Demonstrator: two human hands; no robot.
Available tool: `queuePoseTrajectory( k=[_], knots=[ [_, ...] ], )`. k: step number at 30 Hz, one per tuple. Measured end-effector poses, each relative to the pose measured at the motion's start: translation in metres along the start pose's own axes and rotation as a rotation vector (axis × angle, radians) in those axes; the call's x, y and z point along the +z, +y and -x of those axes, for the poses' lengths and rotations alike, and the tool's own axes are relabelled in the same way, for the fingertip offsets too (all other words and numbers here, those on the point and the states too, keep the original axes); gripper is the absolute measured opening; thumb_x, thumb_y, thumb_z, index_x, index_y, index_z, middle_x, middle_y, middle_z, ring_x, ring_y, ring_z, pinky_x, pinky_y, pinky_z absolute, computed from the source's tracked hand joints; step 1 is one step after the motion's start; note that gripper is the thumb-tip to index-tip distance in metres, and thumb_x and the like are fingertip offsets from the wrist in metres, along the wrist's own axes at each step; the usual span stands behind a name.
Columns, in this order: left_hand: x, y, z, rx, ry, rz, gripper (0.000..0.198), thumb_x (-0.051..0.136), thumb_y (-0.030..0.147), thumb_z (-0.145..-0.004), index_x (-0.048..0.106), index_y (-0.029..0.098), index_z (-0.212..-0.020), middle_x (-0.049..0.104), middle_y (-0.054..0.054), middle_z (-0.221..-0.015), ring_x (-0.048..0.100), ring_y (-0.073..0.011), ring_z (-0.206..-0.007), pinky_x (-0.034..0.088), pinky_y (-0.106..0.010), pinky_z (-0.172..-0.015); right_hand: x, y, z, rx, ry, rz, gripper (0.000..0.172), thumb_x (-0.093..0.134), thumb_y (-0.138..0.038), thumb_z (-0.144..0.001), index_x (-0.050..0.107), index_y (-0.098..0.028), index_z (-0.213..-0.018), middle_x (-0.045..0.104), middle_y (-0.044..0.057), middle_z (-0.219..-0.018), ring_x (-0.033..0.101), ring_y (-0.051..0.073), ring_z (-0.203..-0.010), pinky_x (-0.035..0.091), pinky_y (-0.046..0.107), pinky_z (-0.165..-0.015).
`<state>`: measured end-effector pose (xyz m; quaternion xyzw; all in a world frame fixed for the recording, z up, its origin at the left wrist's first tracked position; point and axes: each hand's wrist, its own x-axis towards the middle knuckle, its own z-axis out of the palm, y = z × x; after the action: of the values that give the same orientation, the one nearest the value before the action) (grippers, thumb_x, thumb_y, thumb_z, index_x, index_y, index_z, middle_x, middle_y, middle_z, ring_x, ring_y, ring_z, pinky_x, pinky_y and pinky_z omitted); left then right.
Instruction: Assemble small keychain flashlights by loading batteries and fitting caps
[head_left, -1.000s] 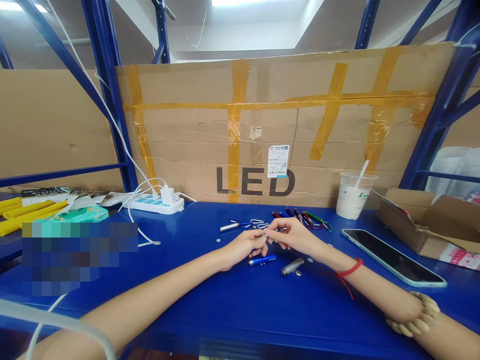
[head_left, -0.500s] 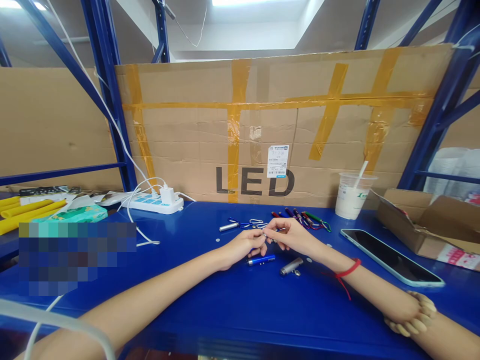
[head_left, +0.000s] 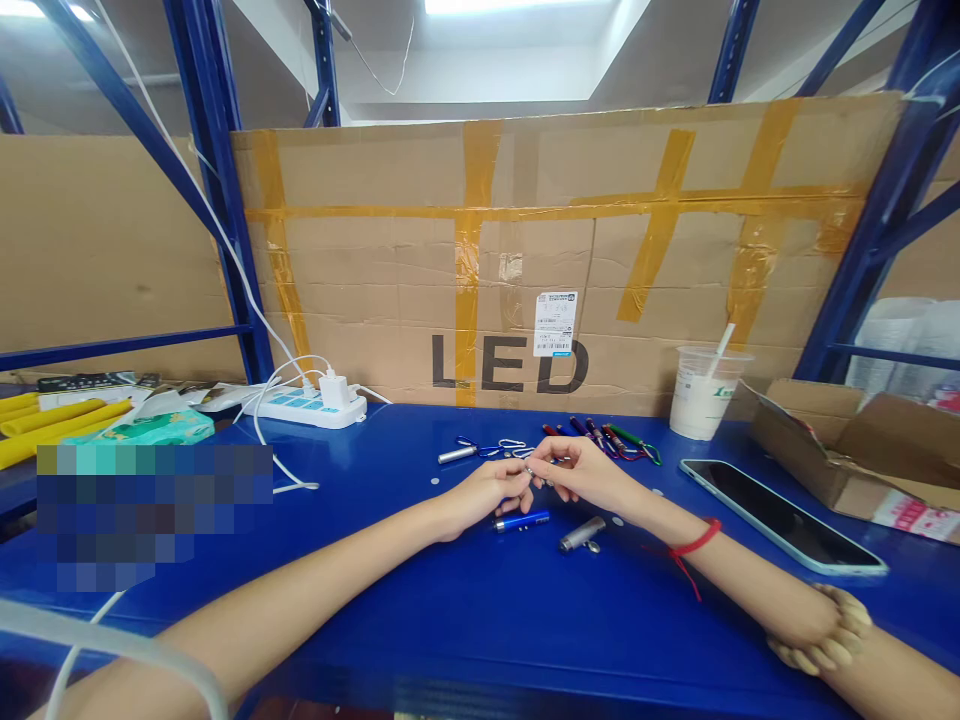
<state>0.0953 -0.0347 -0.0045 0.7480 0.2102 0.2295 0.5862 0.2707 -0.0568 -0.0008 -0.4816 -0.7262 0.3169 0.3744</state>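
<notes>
Above the blue tabletop (head_left: 480,610), my left hand (head_left: 499,487) and my right hand (head_left: 570,468) meet at the fingertips. Both are closed in a pinch around a tiny metallic piece (head_left: 529,471), mostly covered by the fingers and too small to name. Just below them lies a blue pen-shaped tube (head_left: 522,521). To its right rests a silver cylinder (head_left: 582,534), with a small round metal piece (head_left: 592,547) beside its lower end. Behind the hands are a silver tube (head_left: 457,454) with a blue clip and several coloured tubes with carabiner clips (head_left: 611,436).
A phone (head_left: 784,515), a plastic cup with a straw (head_left: 703,392) and an open cardboard box (head_left: 855,490) are on the right. At back left sits a white power strip (head_left: 311,407) with cables. A large cardboard sheet (head_left: 375,280) stands along the back.
</notes>
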Motion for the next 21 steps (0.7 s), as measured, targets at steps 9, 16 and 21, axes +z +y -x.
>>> queuePoseTrajectory(
  k=[9,16,21],
  knots=[
    [-0.0001,-0.0003,-0.0002,-0.002,-0.001,-0.008,0.021,0.04,0.033,-0.085,0.047,0.013,-0.085,0.049,0.0,-0.066,0.032,-0.0078,-0.052,0.025,-0.023,-0.052,-0.0008,0.001,-0.0005,-0.001,0.002,0.018,0.042,0.055,-0.055,-0.074,0.058,-0.014,-0.076,0.058,0.001,-0.062,0.044,0.005,-0.043,0.036,0.019,-0.041],
    [-0.0001,-0.0007,-0.0002,0.006,-0.005,-0.007,0.023,0.042,0.036,-0.084,0.048,0.013,-0.085,0.049,0.0,-0.066,0.031,-0.0078,-0.051,0.024,-0.023,-0.052,-0.0017,0.0021,-0.0009,-0.002,-0.002,0.019,0.041,0.056,-0.055,-0.074,0.058,-0.014,-0.076,0.058,0.0,-0.063,0.045,0.005,-0.043,0.036,0.02,-0.041],
    [0.0,0.0004,0.0004,0.004,-0.008,-0.008,0.024,0.042,0.036,-0.084,0.048,0.013,-0.085,0.048,0.0,-0.066,0.031,-0.008,-0.052,0.024,-0.023,-0.052,-0.0015,0.0006,-0.0003,0.004,-0.004,0.016,0.041,0.056,-0.055,-0.073,0.058,-0.014,-0.076,0.058,0.0,-0.062,0.045,0.005,-0.043,0.036,0.02,-0.041]
  ],
)
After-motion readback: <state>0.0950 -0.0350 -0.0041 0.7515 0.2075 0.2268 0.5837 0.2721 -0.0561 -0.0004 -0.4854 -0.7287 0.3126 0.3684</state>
